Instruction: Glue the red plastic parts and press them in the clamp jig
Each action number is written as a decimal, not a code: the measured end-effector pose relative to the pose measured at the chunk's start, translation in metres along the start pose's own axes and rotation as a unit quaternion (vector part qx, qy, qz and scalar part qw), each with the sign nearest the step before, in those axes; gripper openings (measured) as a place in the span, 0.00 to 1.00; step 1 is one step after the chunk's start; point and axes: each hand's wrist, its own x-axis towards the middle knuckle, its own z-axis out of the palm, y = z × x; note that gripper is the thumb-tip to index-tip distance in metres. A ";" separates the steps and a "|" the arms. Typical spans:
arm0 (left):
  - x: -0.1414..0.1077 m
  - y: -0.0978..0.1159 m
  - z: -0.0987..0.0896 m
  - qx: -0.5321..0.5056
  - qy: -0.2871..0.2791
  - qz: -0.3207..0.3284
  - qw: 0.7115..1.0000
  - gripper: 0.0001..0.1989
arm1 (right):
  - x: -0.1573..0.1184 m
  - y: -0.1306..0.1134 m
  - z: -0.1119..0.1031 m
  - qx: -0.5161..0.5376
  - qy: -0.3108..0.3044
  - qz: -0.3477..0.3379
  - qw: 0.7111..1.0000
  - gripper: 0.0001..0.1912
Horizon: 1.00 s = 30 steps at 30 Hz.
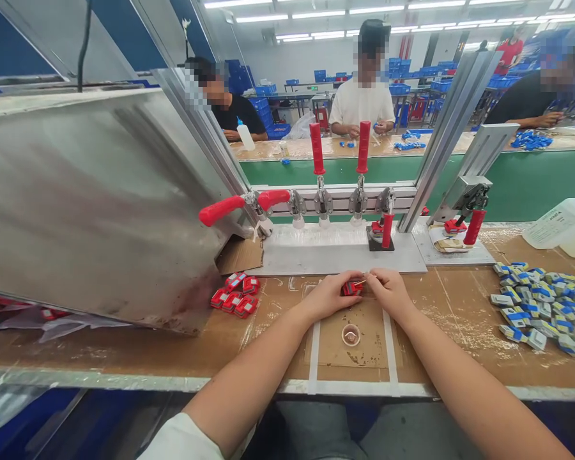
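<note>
My left hand (329,296) is closed around a small red block-shaped part (352,288) over the cardboard sheet (368,352). Pinched in my right hand (388,292) is a thin light stick (361,282), its tip reaching the top of the red part. Just below my hands, a small round cup (351,335) sits on the cardboard with a little brownish content. To the left lies a cluster of similar red parts (234,296). A heap of blue, grey and yellow parts (541,303) is spread at the right.
A rail of toggle clamps with red handles (317,148) stands behind my hands. Another clamp (474,227) is at the right. A large metal panel (91,211) fills the left. Plastic jugs (551,223) stand at the right edge. Several people sit across the green-sided bench (292,171).
</note>
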 end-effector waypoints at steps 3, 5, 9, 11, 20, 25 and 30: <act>0.000 0.000 0.000 -0.008 0.000 0.002 1.000 0.26 | 0.000 0.000 -0.001 -0.001 -0.011 0.000 1.000 0.22; 0.000 0.001 -0.001 -0.010 0.003 0.001 1.000 0.25 | 0.000 0.000 -0.001 0.001 -0.019 -0.004 1.000 0.22; 0.000 0.003 -0.002 -0.018 0.003 0.000 1.000 0.25 | 0.000 0.003 -0.003 0.001 -0.031 0.002 1.000 0.22; -0.001 0.004 -0.002 -0.022 0.002 -0.001 1.000 0.25 | 0.000 0.005 -0.004 -0.017 -0.020 0.009 1.000 0.21; -0.001 0.005 -0.002 0.000 0.005 -0.009 1.000 0.25 | -0.002 -0.002 -0.006 -0.096 0.041 -0.049 0.993 0.22; 0.000 0.005 -0.003 -0.026 0.000 0.010 1.000 0.22 | -0.011 -0.016 -0.008 0.030 -0.132 -0.187 0.973 0.21; 0.001 0.002 -0.004 -0.048 -0.003 0.018 0.999 0.24 | -0.018 -0.019 -0.001 0.011 -0.283 -0.211 0.936 0.20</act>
